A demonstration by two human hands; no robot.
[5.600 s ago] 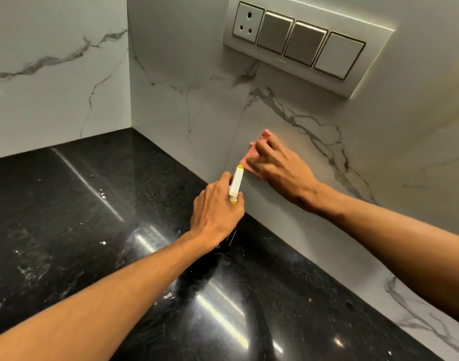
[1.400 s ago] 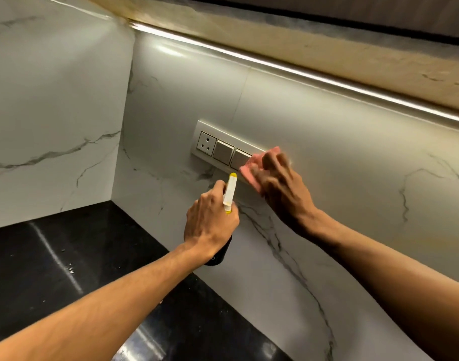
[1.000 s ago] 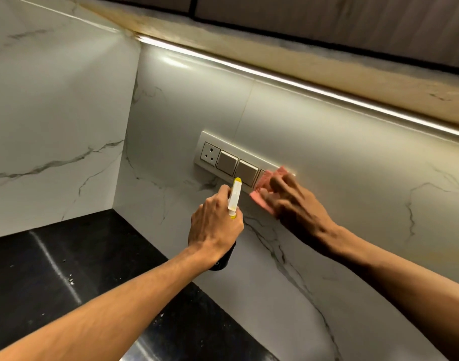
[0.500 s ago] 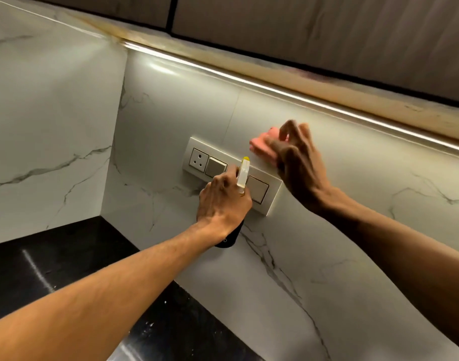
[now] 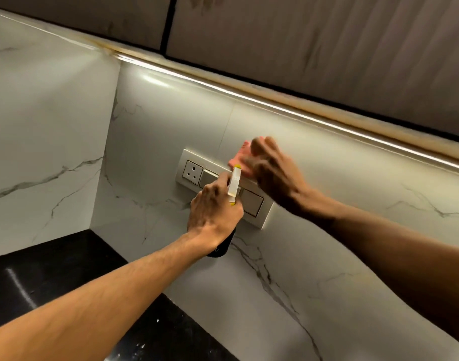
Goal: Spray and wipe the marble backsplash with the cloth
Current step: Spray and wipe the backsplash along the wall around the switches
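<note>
The white marble backsplash (image 5: 314,230) with grey veins fills the middle of the head view. My right hand (image 5: 271,170), blurred by motion, presses a pink cloth (image 5: 240,158) flat against the marble at the top edge of the switch plate (image 5: 192,175). Most of the cloth is hidden under the fingers. My left hand (image 5: 214,212) grips a dark spray bottle (image 5: 221,246) with a white and yellow nozzle (image 5: 234,185), held in front of the switch plate.
A black polished countertop (image 5: 53,272) lies below, with white specks on it. A second marble wall (image 5: 40,152) meets the backsplash at a corner on the left. A lit strip and dark cabinet fronts (image 5: 301,48) run overhead.
My right hand has carried the cloth up from the low marble to the switch plate and now rubs along its top edge. My left hand rose with the bottle.
</note>
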